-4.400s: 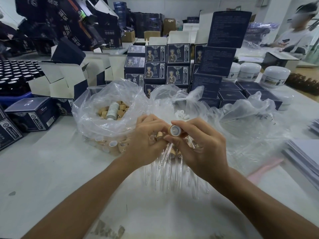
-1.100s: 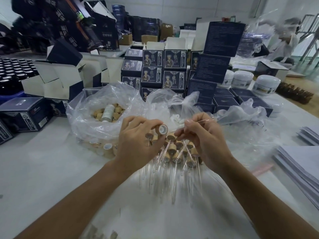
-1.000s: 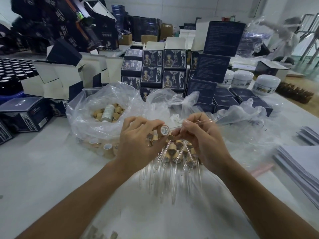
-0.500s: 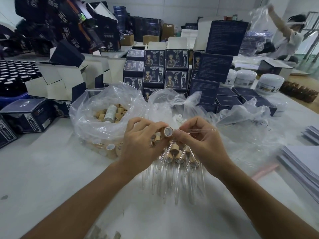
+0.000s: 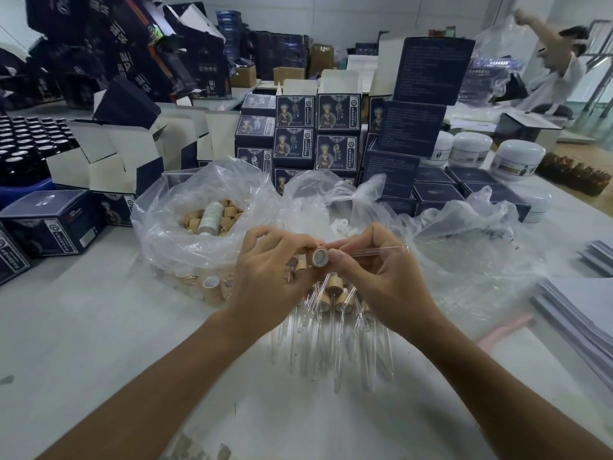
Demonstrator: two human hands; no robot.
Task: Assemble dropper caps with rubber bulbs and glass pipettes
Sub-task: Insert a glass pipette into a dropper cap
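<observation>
While the left hand (image 5: pixel 268 270) pinches a tan, wood-toned dropper cap (image 5: pixel 319 256) between thumb and curled fingers, the cap's open end faces the camera and shows a pale grey lining inside a light brown rim. Just to its right, the right hand (image 5: pixel 374 277) holds its grip clamped on a clear glass pipette (image 5: pixel 378 251), thumb and forefinger closed near the end that meets the cap. The thin tube lies almost level, its rounded tip pointing right over crumpled plastic. Both are held above the white bench (image 5: pixel 83 327), over a heap of finished droppers (image 5: pixel 335 313) whose tan caps lie together and whose glass stems fan toward the camera. To the left, an open plastic bag (image 5: pixel 199 227) holds more tan caps. Behind stand stacked dark blue boxes (image 5: pixel 318 127).
</observation>
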